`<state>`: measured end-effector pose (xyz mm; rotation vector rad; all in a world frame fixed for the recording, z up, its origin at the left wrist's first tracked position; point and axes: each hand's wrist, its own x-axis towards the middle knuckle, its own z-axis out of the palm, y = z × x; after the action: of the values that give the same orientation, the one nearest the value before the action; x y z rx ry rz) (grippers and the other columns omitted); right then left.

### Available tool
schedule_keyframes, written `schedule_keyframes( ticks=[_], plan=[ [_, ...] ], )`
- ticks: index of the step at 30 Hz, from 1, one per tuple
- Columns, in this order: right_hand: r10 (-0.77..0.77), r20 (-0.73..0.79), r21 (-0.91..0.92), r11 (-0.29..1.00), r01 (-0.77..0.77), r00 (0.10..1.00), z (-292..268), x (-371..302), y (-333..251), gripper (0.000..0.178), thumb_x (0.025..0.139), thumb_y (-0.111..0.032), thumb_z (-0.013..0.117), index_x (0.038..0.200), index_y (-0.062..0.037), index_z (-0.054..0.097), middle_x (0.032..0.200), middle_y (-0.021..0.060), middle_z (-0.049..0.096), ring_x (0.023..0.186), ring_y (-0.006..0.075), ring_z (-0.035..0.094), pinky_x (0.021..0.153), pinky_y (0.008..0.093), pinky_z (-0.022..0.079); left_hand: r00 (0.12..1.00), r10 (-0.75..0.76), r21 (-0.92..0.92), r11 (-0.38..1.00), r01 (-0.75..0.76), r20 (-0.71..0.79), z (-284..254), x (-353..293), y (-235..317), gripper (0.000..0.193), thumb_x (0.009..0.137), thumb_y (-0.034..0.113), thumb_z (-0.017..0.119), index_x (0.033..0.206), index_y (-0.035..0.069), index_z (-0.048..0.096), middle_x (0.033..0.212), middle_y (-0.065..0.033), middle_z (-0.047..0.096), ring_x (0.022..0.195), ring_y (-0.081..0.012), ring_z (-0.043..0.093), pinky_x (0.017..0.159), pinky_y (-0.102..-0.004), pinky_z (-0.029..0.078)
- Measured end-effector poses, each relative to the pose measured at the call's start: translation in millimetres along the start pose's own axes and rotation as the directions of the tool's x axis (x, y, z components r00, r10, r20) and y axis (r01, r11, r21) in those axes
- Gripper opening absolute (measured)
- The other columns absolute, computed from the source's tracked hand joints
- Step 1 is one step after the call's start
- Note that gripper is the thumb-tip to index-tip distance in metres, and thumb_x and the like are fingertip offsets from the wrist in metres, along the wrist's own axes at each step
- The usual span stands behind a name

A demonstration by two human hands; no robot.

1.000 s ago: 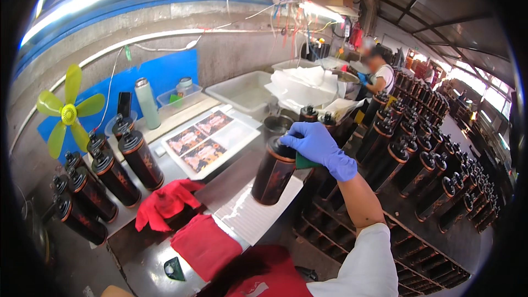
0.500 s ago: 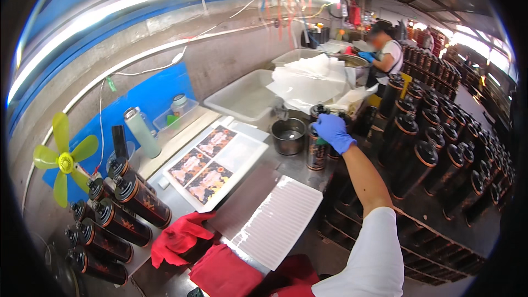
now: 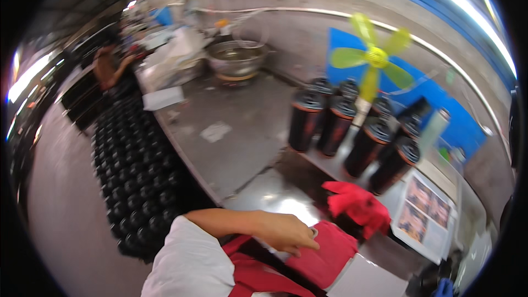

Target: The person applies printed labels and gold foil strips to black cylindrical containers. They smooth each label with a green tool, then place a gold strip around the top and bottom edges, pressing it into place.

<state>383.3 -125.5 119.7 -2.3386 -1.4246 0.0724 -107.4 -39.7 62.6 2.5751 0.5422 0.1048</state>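
My bare left hand (image 3: 289,234) hangs over a folded red cloth (image 3: 324,256), its fingers curled in and slightly blurred. A small grey round thing (image 3: 314,232) shows at its fingertips; I cannot make out what it is. At the lower right edge a bit of blue glove (image 3: 444,287) shows, on my right hand, beside dark blurred shapes. Its fingers are hidden. A crumpled red cloth (image 3: 357,209) lies just beyond the folded one. A white ribbed sheet (image 3: 366,279) sits to its right.
Several black canisters with orange rims (image 3: 307,118) stand behind the cloths, by a yellow-green fan (image 3: 376,58). A metal basin (image 3: 236,60) is at the back. To the right lies a white tray (image 3: 446,242) with printed sheets. Rows of black canisters (image 3: 137,176) fill the left side; a person (image 3: 107,69) is beyond.
The view has swung left. My left hand has come into view above the folded red cloth. My gloved right hand, earlier on a black canister, is now mostly out of the picture.
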Motion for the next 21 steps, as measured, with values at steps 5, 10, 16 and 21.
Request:
schedule_keyframes(
  ticks=[5,10,16,21],
  plan=[
    [-0.089,0.367,0.257,0.966,-0.009,0.926,47,-36,-96,0.03,0.089,-0.021,0.058,0.104,0.0042,0.062,0.094,0.0139,0.065,0.084,0.0215,0.057,0.076,0.0314,0.046,0.233,-0.651,-0.468,0.709,0.528,-0.722,107,-137,-34,0.025,0.083,0.016,0.062,0.107,0.007,0.064,0.092,-0.0135,0.064,0.078,-0.0303,0.062,0.07,-0.0377,0.049],
    [-0.298,0.445,0.262,0.945,0.196,0.845,64,-56,-161,0.027,0.087,-0.018,0.059,0.103,0.0021,0.064,0.096,0.0178,0.065,0.086,0.0244,0.059,0.08,0.0342,0.046,-0.463,-0.532,-0.369,-0.279,0.886,-0.709,234,-277,-47,0.041,0.079,0.028,0.067,0.111,0.005,0.054,0.098,-0.0181,0.058,0.091,-0.0338,0.054,0.071,-0.0441,0.046],
    [-0.45,0.372,0.385,0.87,0.306,0.812,88,-69,-121,0.016,0.083,-0.011,0.061,0.089,0.0036,0.064,0.068,0.0067,0.062,0.062,0.0112,0.058,0.057,0.0255,0.046,-0.487,-0.625,-0.295,-0.391,0.872,-0.61,276,-306,-79,0.034,0.084,0.039,0.061,0.094,0.008,0.051,0.096,-0.0143,0.053,0.086,-0.0306,0.058,0.064,-0.0403,0.051],
    [-0.363,0.427,0.441,0.883,0.16,0.828,91,-92,-129,0.02,0.082,-0.017,0.065,0.093,-0.0007,0.069,0.071,0.0057,0.066,0.065,0.0092,0.061,0.06,0.0251,0.048,-0.456,-0.648,-0.298,-0.345,0.89,-0.61,327,-357,-88,0.026,0.092,0.034,0.052,0.091,0.008,0.051,0.092,-0.017,0.056,0.084,-0.0357,0.057,0.06,-0.046,0.051]
  ],
)
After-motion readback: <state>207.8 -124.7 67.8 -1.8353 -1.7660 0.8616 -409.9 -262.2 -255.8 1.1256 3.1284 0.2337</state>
